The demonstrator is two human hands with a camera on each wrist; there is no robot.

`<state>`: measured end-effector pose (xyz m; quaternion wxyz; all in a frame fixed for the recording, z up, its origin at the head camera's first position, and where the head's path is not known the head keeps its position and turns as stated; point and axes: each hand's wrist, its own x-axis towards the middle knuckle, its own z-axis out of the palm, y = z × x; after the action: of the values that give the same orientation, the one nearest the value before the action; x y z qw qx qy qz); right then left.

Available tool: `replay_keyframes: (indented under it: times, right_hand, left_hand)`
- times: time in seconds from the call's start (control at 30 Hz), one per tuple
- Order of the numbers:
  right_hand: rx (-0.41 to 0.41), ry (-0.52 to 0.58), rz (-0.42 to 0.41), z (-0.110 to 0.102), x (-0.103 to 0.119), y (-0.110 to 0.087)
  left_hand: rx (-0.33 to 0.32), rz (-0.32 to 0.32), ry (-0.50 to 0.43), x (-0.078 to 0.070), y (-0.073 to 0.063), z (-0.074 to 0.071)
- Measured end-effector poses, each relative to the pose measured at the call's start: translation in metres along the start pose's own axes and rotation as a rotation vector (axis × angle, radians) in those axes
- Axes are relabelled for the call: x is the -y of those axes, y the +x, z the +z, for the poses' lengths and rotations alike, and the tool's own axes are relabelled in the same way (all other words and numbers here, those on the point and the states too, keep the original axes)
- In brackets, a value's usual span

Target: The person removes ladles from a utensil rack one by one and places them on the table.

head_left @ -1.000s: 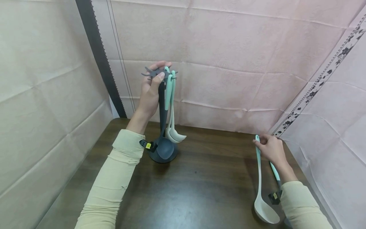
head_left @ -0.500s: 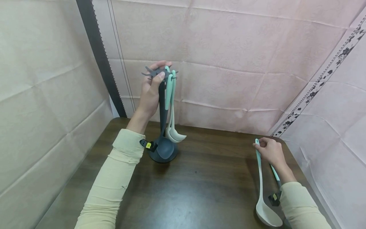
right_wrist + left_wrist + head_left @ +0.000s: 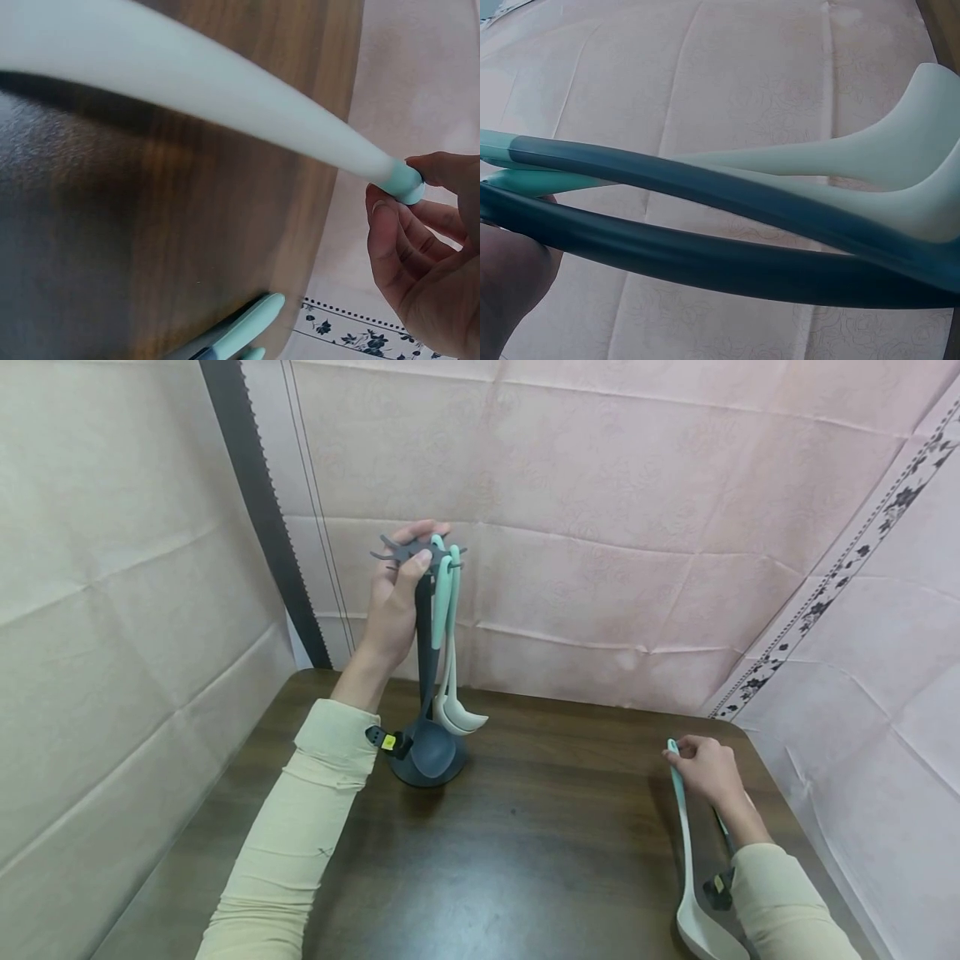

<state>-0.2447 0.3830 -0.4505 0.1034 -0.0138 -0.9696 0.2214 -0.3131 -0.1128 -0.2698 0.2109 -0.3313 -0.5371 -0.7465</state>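
Note:
My left hand [image 3: 392, 602] grips the hooked top of a dark utensil stand [image 3: 423, 618], its thumb across the hooks. From those hooks hang a dark grey ladle [image 3: 433, 749] with a mint handle and two white ladles [image 3: 459, 714] with mint handles. Their stems cross the left wrist view beside the stand's dark pole [image 3: 705, 266]. At the right, my right hand [image 3: 707, 768] pinches the mint handle end of another white ladle [image 3: 686, 852]. Its handle end is raised and its bowl slopes toward me, partly cut off by the lower frame edge.
Under my right forearm lie more utensils, their mint handles [image 3: 251, 324] showing in the right wrist view. The brown wooden table [image 3: 555, 793] has cloth-covered walls [image 3: 570, 568] behind it and at both sides.
My right hand has moved down in the head view, toward me, with the white ladle, whose bowl now runs past the lower frame edge. My left hand and the stand stay put.

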Motion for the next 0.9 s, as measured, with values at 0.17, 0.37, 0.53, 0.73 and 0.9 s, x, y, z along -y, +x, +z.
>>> replay_keyframes:
  times: [0.17,0.37,0.53,0.73,0.9]
  right_hand:
    - [0.040,-0.002,0.018,0.004,-0.005,-0.001]
    - [0.075,0.011,0.035,0.010,-0.010,-0.003]
    - [0.108,0.043,0.061,0.015,-0.014,-0.004]
    - [0.154,0.071,0.105,0.021,-0.018,-0.006]
    - [0.171,0.083,0.112,0.022,-0.019,-0.008]
  left_hand:
    - [-0.003,0.000,0.003,0.000,0.000,0.000]
    - [-0.005,0.006,0.002,0.000,0.000,0.000]
    - [-0.007,0.008,0.012,0.000,0.000,0.000]
    - [-0.006,0.007,0.017,-0.001,-0.001,0.000]
    - [-0.003,0.004,0.007,-0.001,-0.001,0.001]
